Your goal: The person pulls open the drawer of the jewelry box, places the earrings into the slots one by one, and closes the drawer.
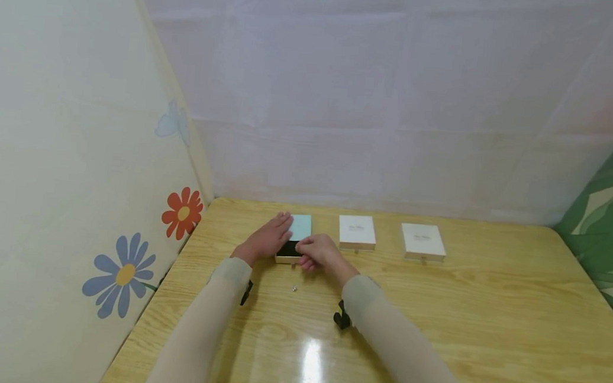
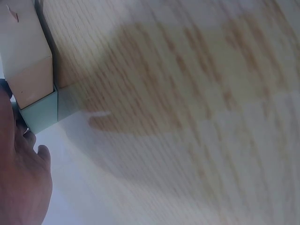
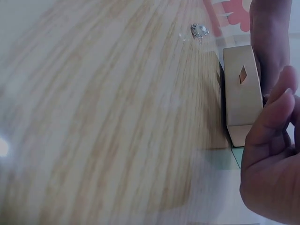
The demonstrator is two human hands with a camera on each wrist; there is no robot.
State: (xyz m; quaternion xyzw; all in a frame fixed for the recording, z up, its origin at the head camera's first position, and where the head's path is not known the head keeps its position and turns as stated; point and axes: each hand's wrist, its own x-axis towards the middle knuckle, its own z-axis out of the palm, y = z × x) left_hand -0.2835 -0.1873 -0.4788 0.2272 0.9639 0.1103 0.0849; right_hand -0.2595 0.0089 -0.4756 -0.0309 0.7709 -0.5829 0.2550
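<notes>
A small jewelry box with a mint-green sleeve (image 1: 301, 227) lies at the table's left, its cream drawer (image 1: 284, 260) slid out towards me and a black insert (image 1: 289, 249) showing inside. My left hand (image 1: 269, 237) rests along the sleeve's left side, fingers fairly straight. My right hand (image 1: 321, 252) is at the drawer's right side, fingers bent and thumb near the index finger over the black insert. Whether it pinches something is hidden. In the right wrist view, a pull tab (image 3: 243, 75) shows on the drawer front. A small silver jewelry piece (image 3: 199, 30) lies in front of it.
Two closed white boxes, one (image 1: 357, 232) to the right of the mint one and another (image 1: 423, 242) farther right, stand near the table's back edge. The wooden table (image 1: 489, 323) meets a pale cloth wall behind and a flower-patterned wall (image 1: 75, 140) at left.
</notes>
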